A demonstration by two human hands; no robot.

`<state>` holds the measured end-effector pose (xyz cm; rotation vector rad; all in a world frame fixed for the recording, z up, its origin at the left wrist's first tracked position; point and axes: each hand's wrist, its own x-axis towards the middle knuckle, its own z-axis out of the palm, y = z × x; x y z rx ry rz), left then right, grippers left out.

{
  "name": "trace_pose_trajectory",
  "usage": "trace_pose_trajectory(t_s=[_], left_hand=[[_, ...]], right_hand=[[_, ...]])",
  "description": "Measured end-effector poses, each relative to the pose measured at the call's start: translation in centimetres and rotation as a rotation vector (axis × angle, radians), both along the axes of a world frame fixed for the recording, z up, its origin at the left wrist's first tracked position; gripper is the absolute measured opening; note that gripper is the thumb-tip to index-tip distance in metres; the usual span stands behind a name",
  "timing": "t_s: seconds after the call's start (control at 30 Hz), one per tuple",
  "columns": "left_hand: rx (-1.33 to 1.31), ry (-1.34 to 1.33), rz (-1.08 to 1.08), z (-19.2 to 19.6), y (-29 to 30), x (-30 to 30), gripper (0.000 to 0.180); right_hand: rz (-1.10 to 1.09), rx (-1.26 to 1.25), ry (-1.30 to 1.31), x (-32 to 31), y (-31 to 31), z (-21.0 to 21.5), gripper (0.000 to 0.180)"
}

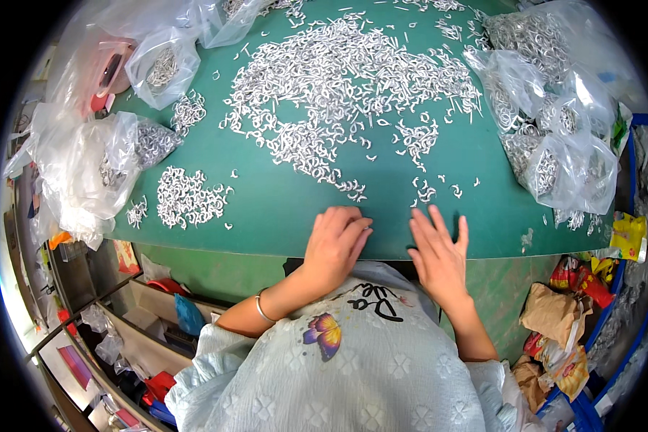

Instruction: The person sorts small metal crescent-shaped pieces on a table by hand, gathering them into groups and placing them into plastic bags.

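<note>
At the near edge of the green table (266, 223), my left hand (335, 241) is closed, its fingers curled together. A small pale glint shows at its fingertips, too small to make out. To its right, my right hand (439, 259) is open, fingers spread low over the tabletop and holding nothing visible. Just beyond its fingertips lie a few small curved silver metal pieces (425, 191). Farther off spreads a large loose heap of similar silver pieces (317, 83), curved ones mixed with short straight ones. A smaller pile of curved pieces (187, 196) sits left of my left hand.
Clear plastic bags of metal pieces (547, 169) crowd the table's right side; more bags (86, 173) line the left. A pink-rimmed clear container (111, 68) stands back left. Below the table are drawers (144, 324) on the left and crumpled paper bags (551, 313) on the right.
</note>
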<state>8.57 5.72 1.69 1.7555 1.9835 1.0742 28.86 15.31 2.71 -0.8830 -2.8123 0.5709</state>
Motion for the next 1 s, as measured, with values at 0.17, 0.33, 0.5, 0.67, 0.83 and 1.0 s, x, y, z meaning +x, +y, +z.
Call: trace_pose_trajectory(t_s=[0.17,0.33,0.5,0.67,0.83,1.0], left_hand=[[0.045,-0.036,-0.008,-0.5,1.0,0.4,0.025],[0.044,-0.047,-0.044,-0.2,2.0,1.0,0.026],[0.022,-0.056,-0.029,-0.1,1.8,0.9,0.025],[0.042,-0.064,-0.092,-0.4,2.9,1.3,0.028],[-0.007,0.127,-0.178,0.6,5.7,3.3,0.042],[-0.065,0.249,-0.296,0.7,5.7,3.4,0.042]], right_hand=[[-0.307,0.220,-0.013,2.8,0.8,-0.4,0.046],[0.019,-0.010,-0.011,-1.3,0.1,1.0,0.059],[0.012,0.016,-0.144,1.1,0.4,0.3,0.070],[-0.211,0.076,-0.111,5.4,1.7,-0.2,0.073],[-0.202,0.075,-0.002,2.8,3.0,1.0,0.068],[-0.164,0.043,-0.057,3.9,2.5,0.9,0.065]])
